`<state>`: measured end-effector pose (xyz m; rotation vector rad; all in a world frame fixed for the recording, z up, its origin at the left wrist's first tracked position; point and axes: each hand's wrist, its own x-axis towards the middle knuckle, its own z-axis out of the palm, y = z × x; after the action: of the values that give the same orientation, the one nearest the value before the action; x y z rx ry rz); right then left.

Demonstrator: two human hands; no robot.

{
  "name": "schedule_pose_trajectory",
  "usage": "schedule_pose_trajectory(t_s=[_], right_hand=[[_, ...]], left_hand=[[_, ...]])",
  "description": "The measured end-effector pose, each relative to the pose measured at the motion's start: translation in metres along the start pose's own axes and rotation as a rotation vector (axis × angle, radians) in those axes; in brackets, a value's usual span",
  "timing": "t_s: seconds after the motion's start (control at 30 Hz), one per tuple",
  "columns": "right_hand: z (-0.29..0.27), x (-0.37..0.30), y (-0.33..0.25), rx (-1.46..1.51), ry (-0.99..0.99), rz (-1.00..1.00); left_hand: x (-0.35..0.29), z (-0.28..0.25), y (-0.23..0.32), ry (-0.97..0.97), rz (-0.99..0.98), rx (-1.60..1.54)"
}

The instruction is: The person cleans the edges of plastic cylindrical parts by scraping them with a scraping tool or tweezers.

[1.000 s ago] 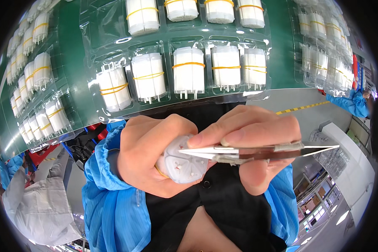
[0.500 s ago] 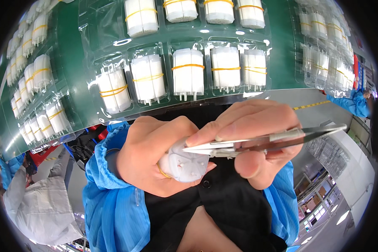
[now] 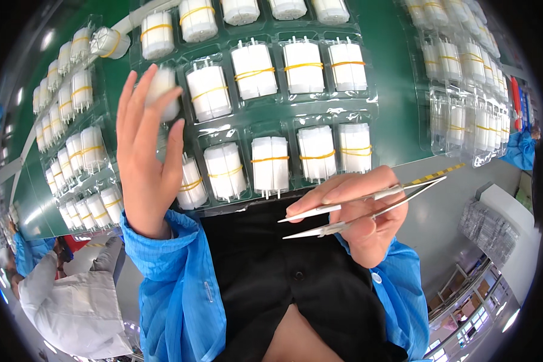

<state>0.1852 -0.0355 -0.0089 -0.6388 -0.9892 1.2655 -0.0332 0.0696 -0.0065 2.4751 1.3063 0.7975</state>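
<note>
My left hand (image 3: 145,160) is stretched over the left side of a clear plastic tray (image 3: 277,110), its fingers spread. Beside its fingertips, partly covered by them, is a blurred white cylinder (image 3: 166,90) in a tray pocket. In front of my chest, my right hand (image 3: 365,214) grips metal tweezers (image 3: 398,202), whose pale tips stand apart with nothing between them and point left. Rows of white cylindrical bundles (image 3: 271,163) fill the tray's pockets. Yellow rubber bands go round them, and thin pins stick out at their ends.
The tray lies on a green tabletop (image 3: 398,133). More trays of bundles stand at the left (image 3: 81,151) and the right (image 3: 458,120). One banded cylinder (image 3: 110,42) lies tilted at the far left. A person in pale clothing (image 3: 72,295) is at lower left; a blue sleeve (image 3: 520,151) shows at far right.
My left hand has moved from my chest to the tray at upper left, and the white cylinder it held is now by the tray pocket. The tweezers have come away from it and spread wider.
</note>
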Motion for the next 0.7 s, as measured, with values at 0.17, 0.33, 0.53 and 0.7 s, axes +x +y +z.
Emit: schedule_pose_trajectory(t_s=[0.17,0.33,0.53,0.7], right_hand=[[-0.009,0.002,-0.005,-0.001,0.073,0.023],[-0.017,0.003,-0.005,-0.032,0.064,0.013],[-0.005,0.002,-0.004,0.016,0.098,0.032],[0.004,-0.008,-0.004,-0.002,0.111,0.083]], left_hand=[[-0.006,-0.011,0.02,0.085,-0.067,-0.119],[-0.007,-0.024,0.035,-0.279,0.047,-0.117],[-0.021,-0.011,0.029,-0.371,-0.011,0.019],[-0.03,-0.014,0.025,-0.216,0.062,-0.035]])
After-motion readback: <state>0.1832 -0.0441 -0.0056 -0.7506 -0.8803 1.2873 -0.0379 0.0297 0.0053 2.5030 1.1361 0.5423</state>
